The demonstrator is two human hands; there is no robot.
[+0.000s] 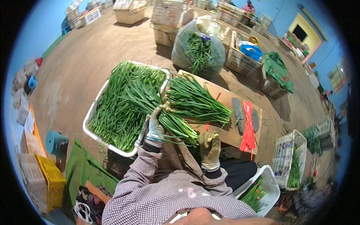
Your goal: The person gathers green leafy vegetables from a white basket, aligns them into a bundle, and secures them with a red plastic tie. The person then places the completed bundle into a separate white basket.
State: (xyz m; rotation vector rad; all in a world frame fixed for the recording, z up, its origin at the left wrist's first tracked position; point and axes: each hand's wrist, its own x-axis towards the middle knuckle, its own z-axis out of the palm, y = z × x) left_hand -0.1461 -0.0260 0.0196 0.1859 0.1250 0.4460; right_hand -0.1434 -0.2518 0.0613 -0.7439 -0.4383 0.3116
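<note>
My left hand point(156, 123), in a soiled work glove, grips a bunch of long green leaf stalks point(180, 123), seemingly garlic chives. The leaves fan out over a white plastic crate point(97, 112) heaped with more greens point(121, 109); the pale stem ends point toward my right hand point(210, 149). That hand is also gloved, its fingers curled beside the stem ends, and a thin green stalk point(225, 125) runs from its fingertips. Another bunch point(197, 98) lies across a wooden board point(225, 137) before me. A cleaver point(238, 115) and a bundle of red ties point(247, 129) rest to its right.
A dark flat object point(255, 121) lies beside the ties. Beyond the board stands a clear plastic bag of greens point(197, 53). At my lower right, a white crate point(271, 182) holds red-tied bunches point(254, 194). Green cloth point(81, 168) and a yellow crate point(52, 182) are at left.
</note>
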